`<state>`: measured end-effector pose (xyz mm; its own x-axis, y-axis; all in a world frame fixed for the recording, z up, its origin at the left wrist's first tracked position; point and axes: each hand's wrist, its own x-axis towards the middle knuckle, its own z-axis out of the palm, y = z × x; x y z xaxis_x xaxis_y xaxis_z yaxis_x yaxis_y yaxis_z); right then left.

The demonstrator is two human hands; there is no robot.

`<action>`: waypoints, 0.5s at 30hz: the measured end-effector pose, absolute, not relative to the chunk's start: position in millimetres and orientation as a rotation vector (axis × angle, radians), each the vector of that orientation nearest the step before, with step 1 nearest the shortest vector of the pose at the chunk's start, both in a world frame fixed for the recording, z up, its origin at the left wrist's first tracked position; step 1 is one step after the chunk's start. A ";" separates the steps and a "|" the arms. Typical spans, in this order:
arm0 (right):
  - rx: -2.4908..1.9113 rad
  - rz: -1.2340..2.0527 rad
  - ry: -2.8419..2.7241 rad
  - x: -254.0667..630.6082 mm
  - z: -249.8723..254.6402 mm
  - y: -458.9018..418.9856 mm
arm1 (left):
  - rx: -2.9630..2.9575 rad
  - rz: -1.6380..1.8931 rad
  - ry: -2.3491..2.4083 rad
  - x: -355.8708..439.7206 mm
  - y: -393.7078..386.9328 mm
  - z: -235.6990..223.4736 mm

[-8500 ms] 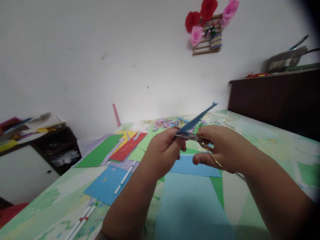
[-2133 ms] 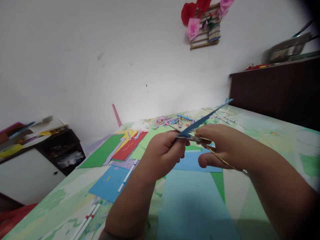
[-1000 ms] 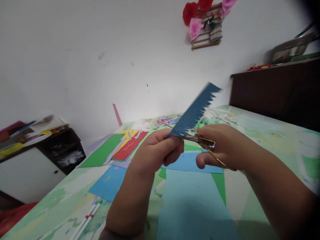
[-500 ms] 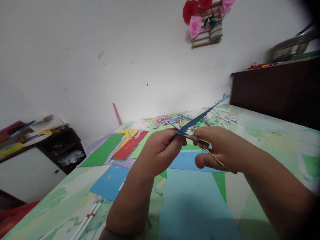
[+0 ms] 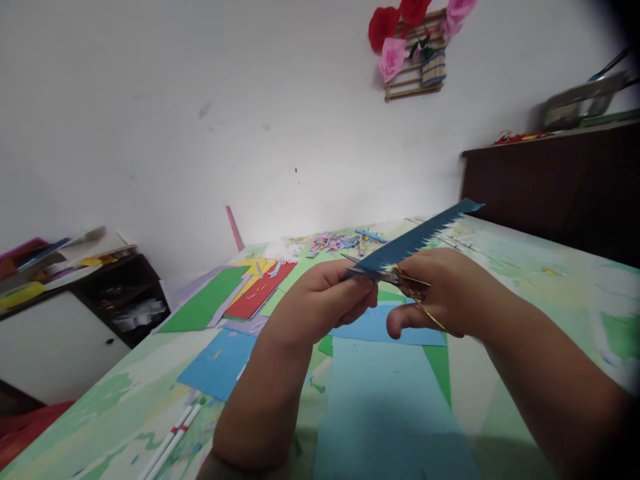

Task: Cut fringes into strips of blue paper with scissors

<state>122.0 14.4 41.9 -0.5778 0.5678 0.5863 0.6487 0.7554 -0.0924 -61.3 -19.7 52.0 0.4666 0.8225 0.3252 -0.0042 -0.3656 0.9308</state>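
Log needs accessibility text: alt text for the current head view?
Right hand works scissors at a fringed blue strip gripped in the left hand, above a table with coloured sheets, paper scraps and white sticks.

- One pair of scissors (image 5: 391, 275)
- One toothed dark blue strip (image 5: 420, 235)
- Three blue sheets (image 5: 385, 400) on the bench (image 5: 120, 393), one of them paler
- One red sheet (image 5: 260, 293)
- Two white sticks (image 5: 165, 443) with red bands
- One pink strip (image 5: 233, 228) by the wall
- Two red flowers (image 5: 383, 30)
- At least two pink flowers (image 5: 393, 60)
- Small paper scraps (image 5: 335, 241), too many to count
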 end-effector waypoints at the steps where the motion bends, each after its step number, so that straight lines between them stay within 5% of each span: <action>1: -0.902 -0.159 -2.356 122.2 42.4 14.2 | 1.721 1.035 0.697 -61.9 -19.7 51.6; 15: -0.872 -0.052 -2.454 124.6 43.4 11.0 | 2.197 1.217 1.065 -56.6 -27.9 58.8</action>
<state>124.6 11.0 43.4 -0.6511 0.5762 0.4940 0.5967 0.7909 -0.1359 -56.6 -27.9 58.8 0.3271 0.7814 0.5314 0.4230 -0.6239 0.6571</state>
